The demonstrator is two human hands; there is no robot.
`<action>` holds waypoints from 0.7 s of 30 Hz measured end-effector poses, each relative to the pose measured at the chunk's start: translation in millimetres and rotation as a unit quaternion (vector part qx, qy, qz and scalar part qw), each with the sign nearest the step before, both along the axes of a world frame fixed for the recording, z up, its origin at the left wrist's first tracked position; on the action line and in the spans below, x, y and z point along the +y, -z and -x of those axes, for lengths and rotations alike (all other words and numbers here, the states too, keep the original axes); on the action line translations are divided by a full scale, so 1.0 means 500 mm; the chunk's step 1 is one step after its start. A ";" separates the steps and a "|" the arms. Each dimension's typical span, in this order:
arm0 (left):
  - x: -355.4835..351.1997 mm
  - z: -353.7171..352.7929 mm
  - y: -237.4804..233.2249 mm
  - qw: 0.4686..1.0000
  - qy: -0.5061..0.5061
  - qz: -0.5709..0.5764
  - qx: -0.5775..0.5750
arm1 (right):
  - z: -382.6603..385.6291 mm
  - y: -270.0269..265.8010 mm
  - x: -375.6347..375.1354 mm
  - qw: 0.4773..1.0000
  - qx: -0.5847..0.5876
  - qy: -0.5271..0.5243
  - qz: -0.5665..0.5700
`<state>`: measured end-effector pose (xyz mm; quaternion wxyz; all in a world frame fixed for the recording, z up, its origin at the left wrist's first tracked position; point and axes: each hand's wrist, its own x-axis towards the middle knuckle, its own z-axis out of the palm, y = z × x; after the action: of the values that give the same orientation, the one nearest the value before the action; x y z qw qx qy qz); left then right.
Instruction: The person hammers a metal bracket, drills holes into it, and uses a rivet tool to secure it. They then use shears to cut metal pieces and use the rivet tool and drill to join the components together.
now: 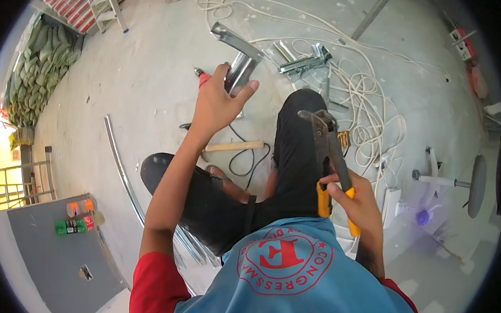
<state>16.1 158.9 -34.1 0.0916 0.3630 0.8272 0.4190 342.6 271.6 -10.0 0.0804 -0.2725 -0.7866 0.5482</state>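
My left hand (pixel 219 101) grips a short piece of shiny metal channel (pixel 243 71), bent at an angle, held out over the floor. In my right hand (pixel 362 201) is a pair of tin snips (pixel 325 143) with yellow and black handles, its jaws pointing up beside my right knee. The snips are apart from the channel. Partly hidden behind my left hand is a red tool with a metal tip (pixel 199 73) that I cannot name for sure. Cut metal pieces (pixel 305 62) lie in a heap on the floor beyond my knee.
Loose white cable (pixel 366 106) coils over the floor at right. A wooden stick (pixel 235 146) and black cord (pixel 246 176) lie between my legs. Long metal strips (pixel 122 169) run along my left. Bottles (pixel 72 226) rest on a grey board (pixel 52 259); a ladder (pixel 102 7) and green sacks (pixel 43 66) stand behind.
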 end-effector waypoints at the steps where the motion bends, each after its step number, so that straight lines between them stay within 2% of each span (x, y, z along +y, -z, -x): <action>1: -0.009 0.012 0.027 0.999 0.006 -0.031 0.015 | 0.003 0.020 -0.005 0.993 -0.052 0.012 0.101; 2: -0.018 0.029 0.052 1.000 0.000 -0.028 0.009 | 0.005 0.039 -0.013 0.993 -0.059 0.007 0.104; 3: -0.028 0.048 0.076 0.988 -0.027 -0.045 -0.144 | 0.008 0.058 -0.023 0.991 -0.064 0.008 0.114; 5: -0.051 0.070 0.095 0.906 -0.077 -0.115 -0.400 | 0.012 0.092 -0.037 0.987 -0.052 0.009 0.152; 6: -0.069 0.074 0.112 0.903 -0.086 -0.114 -0.405 | 0.013 0.092 -0.043 0.986 -0.060 0.002 0.156; 8: -0.103 0.083 0.166 0.824 -0.191 -0.183 -0.502 | 0.022 0.088 -0.048 0.986 -0.018 -0.033 0.161; 11: -0.138 0.062 0.178 0.852 -0.185 -0.172 -0.459 | 0.025 0.082 -0.054 0.985 -0.029 -0.044 0.166; 13: -0.161 0.032 0.134 0.883 -0.162 -0.148 -0.414 | 0.020 0.082 -0.045 0.985 -0.027 -0.054 0.159; 14: -0.178 0.015 0.088 0.881 -0.168 -0.146 -0.417 | 0.015 0.080 -0.042 0.986 -0.024 -0.060 0.154; 15: -0.195 -0.004 0.031 0.934 -0.114 -0.035 -0.336 | 0.011 0.075 -0.042 0.985 -0.030 -0.063 0.159; 16: -0.210 -0.019 -0.006 0.964 -0.056 0.078 -0.247 | 0.009 0.063 -0.041 0.982 -0.015 -0.034 0.183; 17: -0.215 -0.038 -0.020 0.963 -0.059 0.081 -0.251 | 0.007 0.052 -0.040 0.978 0.000 -0.004 0.207; 18: -0.211 -0.064 -0.029 0.986 -0.022 0.079 -0.149 | 0.004 0.044 -0.038 0.978 -0.005 -0.006 0.211; 19: -0.208 -0.090 -0.032 0.996 0.016 0.074 -0.044 | 0.001 0.036 -0.034 0.975 0.045 0.008 0.216; 20: -0.207 -0.114 -0.023 0.996 0.014 0.075 -0.048 | -0.001 0.027 -0.030 0.971 0.097 0.023 0.218; 21: -0.201 -0.135 -0.004 0.993 0.051 0.104 -0.018 | -0.008 0.017 -0.024 0.972 0.093 0.028 0.214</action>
<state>83.4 58.5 -31.9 0.1650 0.3859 0.8450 0.3315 346.4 259.8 -18.4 0.1077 -0.2531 -0.6319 0.7246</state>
